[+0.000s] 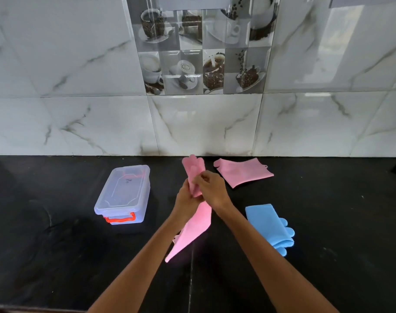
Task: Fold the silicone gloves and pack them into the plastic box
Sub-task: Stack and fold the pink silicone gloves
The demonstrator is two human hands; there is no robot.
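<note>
Both hands hold one pink silicone glove (192,231) lifted above the black counter. My left hand (185,201) grips its middle from the left, and my right hand (211,192) pinches its finger end, which points up toward the wall. The cuff hangs down toward me. A second pink glove (243,172) lies flat near the wall to the right. A blue glove (270,227), possibly a stacked pair, lies at the right, fingers toward me. The clear plastic box (122,195) stands at the left with its lid on and an orange handle at the front.
The black stone counter (68,256) runs the full width and meets a glossy marble-tiled wall (79,123) at the back. A seam in the counter runs toward me below the held glove.
</note>
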